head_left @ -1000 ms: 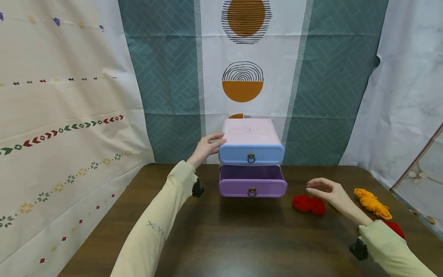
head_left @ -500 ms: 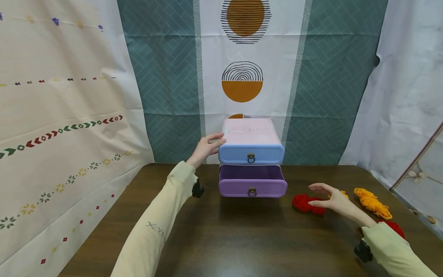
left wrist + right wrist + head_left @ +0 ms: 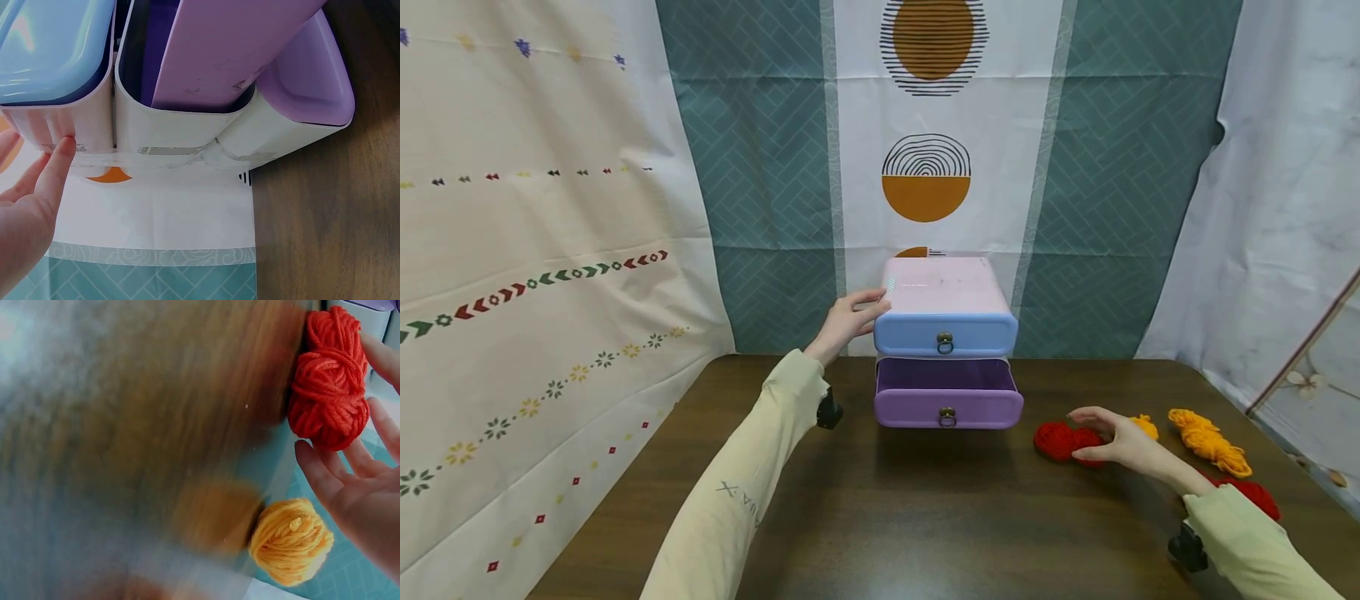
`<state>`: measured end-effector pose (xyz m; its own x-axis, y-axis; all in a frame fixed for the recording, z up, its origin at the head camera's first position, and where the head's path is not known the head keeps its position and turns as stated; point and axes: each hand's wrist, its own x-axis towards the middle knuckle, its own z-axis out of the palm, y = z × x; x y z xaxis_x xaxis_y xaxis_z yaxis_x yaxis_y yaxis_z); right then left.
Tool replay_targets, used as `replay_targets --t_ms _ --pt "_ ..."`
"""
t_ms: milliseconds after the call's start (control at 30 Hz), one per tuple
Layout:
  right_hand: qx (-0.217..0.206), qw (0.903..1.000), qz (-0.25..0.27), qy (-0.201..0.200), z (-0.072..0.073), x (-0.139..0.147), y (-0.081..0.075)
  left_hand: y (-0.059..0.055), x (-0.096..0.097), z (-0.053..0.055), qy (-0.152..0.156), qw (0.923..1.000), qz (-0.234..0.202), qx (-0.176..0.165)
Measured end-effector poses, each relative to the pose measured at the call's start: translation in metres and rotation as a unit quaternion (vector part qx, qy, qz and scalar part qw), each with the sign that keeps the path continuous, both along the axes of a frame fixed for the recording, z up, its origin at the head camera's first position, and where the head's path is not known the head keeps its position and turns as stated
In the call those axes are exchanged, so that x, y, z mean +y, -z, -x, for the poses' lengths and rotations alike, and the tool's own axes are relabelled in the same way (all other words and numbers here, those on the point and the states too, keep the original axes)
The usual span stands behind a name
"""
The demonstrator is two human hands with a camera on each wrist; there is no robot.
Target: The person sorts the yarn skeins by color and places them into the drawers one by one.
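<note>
A drawer unit with a pink top (image 3: pixel 943 283) stands at the back of the table. Its blue drawer (image 3: pixel 917 335) is closed; the purple drawer (image 3: pixel 910 408) below is pulled out, with nothing visible inside. My left hand (image 3: pixel 846 323) rests its fingers against the unit's upper left side; in the left wrist view, fingertips (image 3: pixel 65 147) touch the pink side wall. My right hand (image 3: pixel 1123 446) reaches low over the red yarn skein (image 3: pixel 1054 442), fingers spread. In the right wrist view its fingers lie right beside the red yarn (image 3: pixel 331 387), not closed around it.
Behind my right hand is a yellow yarn skein (image 3: pixel 1145 425). Farther right lies another yellow skein (image 3: pixel 1210 443), and a second red skein (image 3: pixel 1257 498) is partly hidden by my right forearm. A lower purple drawer (image 3: pixel 306 75) shows in the left wrist view. Curtains hang behind the table.
My right hand's fingers have spread apart, and the hand has lowered to the red yarn. My left hand and the drawers have stayed in place.
</note>
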<state>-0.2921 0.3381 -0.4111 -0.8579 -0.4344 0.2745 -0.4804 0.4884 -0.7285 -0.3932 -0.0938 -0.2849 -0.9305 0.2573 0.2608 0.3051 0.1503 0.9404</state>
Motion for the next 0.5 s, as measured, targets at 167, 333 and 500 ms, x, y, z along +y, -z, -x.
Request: replay_targets --t_ms 167,333,500 --pt "0.004 0.9998 -0.015 -0.014 0.0001 -0.0002 -0.0006 -0.0012 0.0004 -0.001 0.0 1.0 -0.001 0.001" --pt "-0.005 0.999 -0.044 0.0 0.002 0.0011 -0.0001 -0.0023 0.0001 -0.0021 -0.002 1.0 0.001 0.003" --pt "-0.022 0.9969 -0.071 0.023 0.0041 0.0017 0.001 -0.002 0.0006 -0.0018 -0.004 1.0 0.004 0.001"
